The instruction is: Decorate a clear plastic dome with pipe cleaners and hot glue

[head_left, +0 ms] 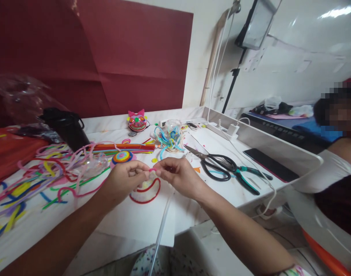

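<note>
My left hand (128,175) and my right hand (177,174) meet over the table, each pinching a short piece of pink pipe cleaner (152,170) between thumb and fingertips. Just below them, a red curved pipe cleaner (148,201) lies on a white sheet of paper (129,226), partly hidden by my left hand. A long translucent stick (163,222) slants down from under my right hand past the paper's edge. Behind my left hand rests a round disc of coiled coloured rings (122,157).
Loose pipe cleaners (63,165) spread across the left, beside a black bottle (66,128). Black-handled scissors (218,165), green-handled pliers (248,180) and a phone (270,165) lie right. A pink cat-eared mask (137,120) stands behind. Another person (339,165) sits at far right.
</note>
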Action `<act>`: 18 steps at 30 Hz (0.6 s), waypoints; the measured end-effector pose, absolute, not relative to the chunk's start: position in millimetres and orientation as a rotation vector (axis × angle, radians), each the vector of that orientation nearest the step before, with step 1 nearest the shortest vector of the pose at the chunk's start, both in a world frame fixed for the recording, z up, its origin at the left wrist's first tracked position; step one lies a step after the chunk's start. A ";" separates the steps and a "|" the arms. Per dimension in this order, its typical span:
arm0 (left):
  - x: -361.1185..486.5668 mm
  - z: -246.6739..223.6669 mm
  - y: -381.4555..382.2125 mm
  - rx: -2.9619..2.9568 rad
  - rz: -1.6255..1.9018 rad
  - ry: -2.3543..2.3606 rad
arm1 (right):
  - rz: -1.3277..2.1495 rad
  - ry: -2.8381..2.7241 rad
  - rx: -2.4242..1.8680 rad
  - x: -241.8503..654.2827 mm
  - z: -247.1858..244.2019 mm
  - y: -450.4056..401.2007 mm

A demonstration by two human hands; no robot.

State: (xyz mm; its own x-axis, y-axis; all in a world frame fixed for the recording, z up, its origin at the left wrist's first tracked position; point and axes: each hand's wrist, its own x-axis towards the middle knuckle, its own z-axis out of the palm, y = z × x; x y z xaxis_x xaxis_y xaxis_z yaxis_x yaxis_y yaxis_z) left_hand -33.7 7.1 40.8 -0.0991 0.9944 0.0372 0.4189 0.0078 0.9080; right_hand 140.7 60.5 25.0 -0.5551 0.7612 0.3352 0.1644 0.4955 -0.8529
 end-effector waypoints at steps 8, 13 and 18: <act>-32.7 43.0 1.8 1.776 1.069 1.683 | 0.506 -2.187 -0.715 139.2 24.7 49.8; -28.6 46.6 -2.1 2.062 1.172 1.768 | 0.331 -2.207 -0.770 131.2 22.1 45.4; -27.0 40.6 -2.0 2.082 1.285 1.801 | 0.300 -2.153 -0.803 123.4 20.9 44.3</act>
